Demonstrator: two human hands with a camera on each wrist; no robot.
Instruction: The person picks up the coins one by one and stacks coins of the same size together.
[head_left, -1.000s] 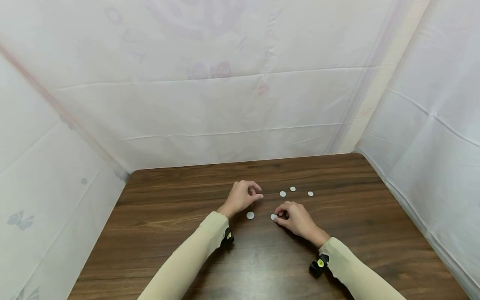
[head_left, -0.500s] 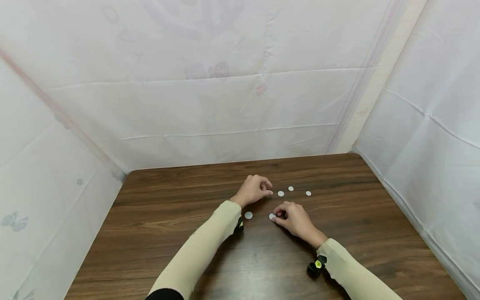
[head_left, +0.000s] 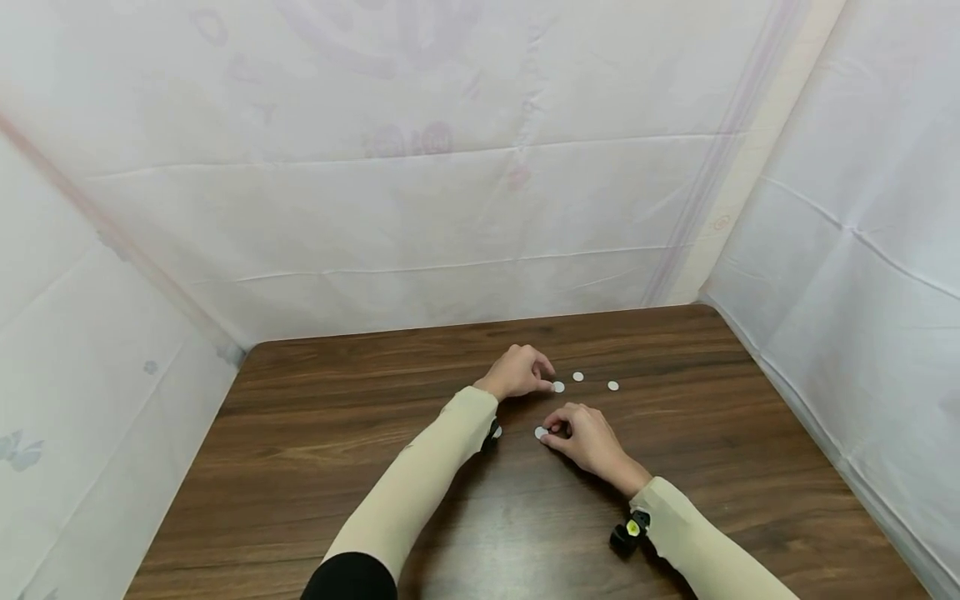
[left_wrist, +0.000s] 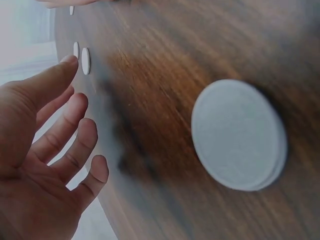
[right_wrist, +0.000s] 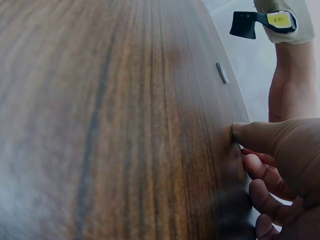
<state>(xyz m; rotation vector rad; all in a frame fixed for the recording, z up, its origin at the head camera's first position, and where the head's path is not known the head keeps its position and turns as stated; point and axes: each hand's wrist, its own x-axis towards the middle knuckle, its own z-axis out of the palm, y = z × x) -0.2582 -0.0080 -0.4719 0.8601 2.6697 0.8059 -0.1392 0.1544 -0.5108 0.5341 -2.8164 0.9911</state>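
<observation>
Several small white round discs lie flat on the brown wood-grain table. In the head view my left hand (head_left: 521, 372) hovers over the table with loosely bent fingers, its thumb beside one disc (head_left: 558, 387). The left wrist view shows a gap between that thumb (left_wrist: 65, 70) and its fingers, with nothing held. My right hand (head_left: 588, 437) rests low on the table, thumb and index finger pinching the edge of another disc (head_left: 540, 432). In the right wrist view that disc is mostly hidden behind the thumb (right_wrist: 255, 134). A thick disc (left_wrist: 237, 135), showing a doubled edge, lies beneath my left wrist.
Two more discs, one at the back (head_left: 578, 377) and one farther right (head_left: 613, 386), lie beyond my hands. The table (head_left: 315, 467) meets white sheeting (head_left: 420, 225) at the back and sides. A black wrist camera (head_left: 626, 533) sits under my right sleeve.
My left hand has moved right and away from me, up to the nearest disc of the back group. Its wrist now partly covers the left disc. The right hand stays at its disc.
</observation>
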